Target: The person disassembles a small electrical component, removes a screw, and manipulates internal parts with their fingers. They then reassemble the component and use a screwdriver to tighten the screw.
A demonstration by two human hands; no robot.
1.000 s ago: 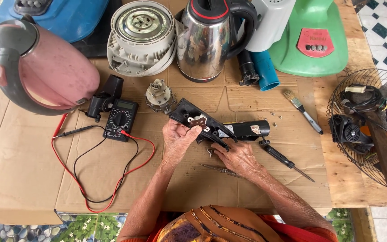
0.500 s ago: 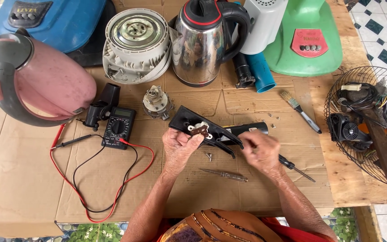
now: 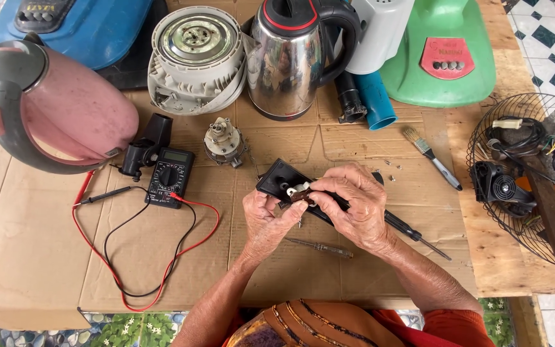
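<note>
**Both hands on a black switch housing at mid-desk**

Leftmost, a pink kettle (image 3: 59,115) lies on its side on the cardboard sheet (image 3: 27,257) that covers the desk (image 3: 502,270); just beside it sits a black multimeter (image 3: 169,177), its red and black leads (image 3: 142,257) looping toward the near edge; behind stand a grey-white kettle base (image 3: 194,61) turned bottom up and a steel kettle (image 3: 290,58); a small round metal part (image 3: 223,140) rests in front of them. At the centre, the left hand (image 3: 266,222) has its fingers clamped on the near end of a long black plastic housing (image 3: 277,180), held just above the cardboard; the right hand (image 3: 354,202) grips the same housing from the other side, its fingers pinched together on a small brown piece (image 3: 301,194) at the housing's white fittings. A slim screwdriver (image 3: 321,247) lies below the hands; a black-handled screwdriver (image 3: 415,232) lies partly under the right wrist. Further right lie a few loose screws (image 3: 390,168), a small paintbrush (image 3: 430,156), a green appliance base (image 3: 448,58), and a wire fan guard (image 3: 515,173) heaped with parts.
</note>
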